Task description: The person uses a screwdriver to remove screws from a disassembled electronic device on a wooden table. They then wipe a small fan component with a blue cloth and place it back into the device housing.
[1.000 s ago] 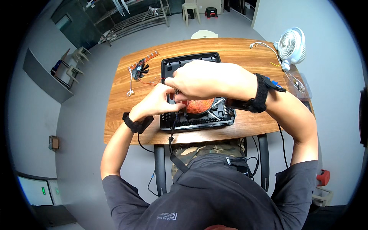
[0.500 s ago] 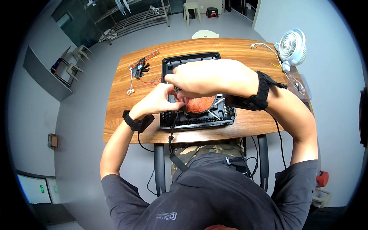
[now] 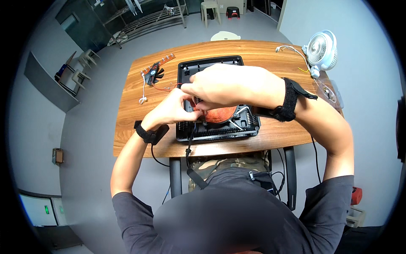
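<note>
An opened black appliance housing (image 3: 211, 137) lies on the wooden table in front of me, with a round copper coil (image 3: 223, 114) inside it, like an induction cooker's. My right hand (image 3: 220, 86) reaches over the coil's left side, its fingers closed round what looks like a screwdriver, mostly hidden, pointing downward. My left hand (image 3: 170, 108) comes in from the left, thumb and forefinger closed together at the coil's left edge, close beneath the right fingers. What the left fingertips grip is hidden. White leads (image 3: 238, 123) lie at the coil's right side.
Left of the housing lie a small black fan (image 3: 154, 75) with red wires, an orange strip (image 3: 167, 60) and a white cable (image 3: 144, 89). A white desk fan (image 3: 321, 51) stands at the far right, near a clear plastic tray (image 3: 333, 94). A pale stool (image 3: 225, 36) stands beyond the table.
Both hands stay at the same spot on the coil's left side. My right fingers have shifted slightly, and the silvery shaft beneath them shows less. The view has moved a little.
</note>
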{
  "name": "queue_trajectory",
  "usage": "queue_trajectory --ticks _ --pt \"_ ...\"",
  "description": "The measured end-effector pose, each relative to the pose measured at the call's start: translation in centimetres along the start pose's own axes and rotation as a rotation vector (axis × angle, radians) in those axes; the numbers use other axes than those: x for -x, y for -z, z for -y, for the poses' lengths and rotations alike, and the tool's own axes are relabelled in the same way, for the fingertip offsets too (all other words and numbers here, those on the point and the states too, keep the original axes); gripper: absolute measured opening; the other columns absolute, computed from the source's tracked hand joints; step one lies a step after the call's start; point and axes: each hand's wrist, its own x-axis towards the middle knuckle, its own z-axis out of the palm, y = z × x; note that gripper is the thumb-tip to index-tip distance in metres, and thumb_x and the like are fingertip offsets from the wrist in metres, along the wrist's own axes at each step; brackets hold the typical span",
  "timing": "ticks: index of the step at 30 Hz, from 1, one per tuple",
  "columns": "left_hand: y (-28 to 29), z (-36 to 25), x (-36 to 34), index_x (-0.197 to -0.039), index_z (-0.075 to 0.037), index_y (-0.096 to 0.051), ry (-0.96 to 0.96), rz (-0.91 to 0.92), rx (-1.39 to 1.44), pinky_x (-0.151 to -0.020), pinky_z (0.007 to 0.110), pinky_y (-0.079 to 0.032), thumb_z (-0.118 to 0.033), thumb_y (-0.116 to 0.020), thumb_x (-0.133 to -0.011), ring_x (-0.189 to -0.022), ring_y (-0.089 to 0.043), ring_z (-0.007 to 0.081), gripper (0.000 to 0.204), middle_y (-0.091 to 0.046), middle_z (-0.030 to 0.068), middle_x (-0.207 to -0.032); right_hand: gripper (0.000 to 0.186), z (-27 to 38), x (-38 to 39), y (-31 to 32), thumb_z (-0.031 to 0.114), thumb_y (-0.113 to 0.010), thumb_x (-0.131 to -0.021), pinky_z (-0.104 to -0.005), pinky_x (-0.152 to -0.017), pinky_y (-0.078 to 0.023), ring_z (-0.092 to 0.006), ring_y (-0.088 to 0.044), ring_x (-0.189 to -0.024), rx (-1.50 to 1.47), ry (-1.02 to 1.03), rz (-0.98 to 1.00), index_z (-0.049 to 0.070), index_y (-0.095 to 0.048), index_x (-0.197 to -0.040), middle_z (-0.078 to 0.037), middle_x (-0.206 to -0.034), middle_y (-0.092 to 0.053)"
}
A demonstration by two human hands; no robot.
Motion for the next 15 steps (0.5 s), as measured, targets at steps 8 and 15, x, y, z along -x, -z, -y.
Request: queue_trajectory --ticks 8,15 --pt "-1.1 -1.5 -0.2 -0.108 0.001 -0.069 0.053 -0.047 0.006 -0.079 0.031 -0.055 -0.015 -0.089 -0.077 -0.087 -0.068 0.0135 0.040 -0.073 0.0066 -0.093 0.031 1.2 -0.4 0.6 0.031 -0.070 -0.089 -0.0438 -0.069 -0.058 -0.0356 -0.072 -0.076 0.065 -0.060 -0.015 0.000 -0.073 -0.092 -0.019 -0.077 -0.072" --pt "-0.7 -1.4 -0.7 -0.113 0.000 -0.068 0.113 0.098 0.203 -0.083 0.029 -0.055 -0.017 -0.085 -0.084 -0.091 -0.068 0.0119 0.038 -0.074 0.0057 -0.100 0.038 0.1 0.2 1.0 0.036 -0.069 -0.092 -0.0450 -0.068 -0.058 -0.0377 -0.071 -0.073 -0.011 -0.115 0.118 -0.002 -0.070 -0.099 -0.019 -0.075 -0.070"
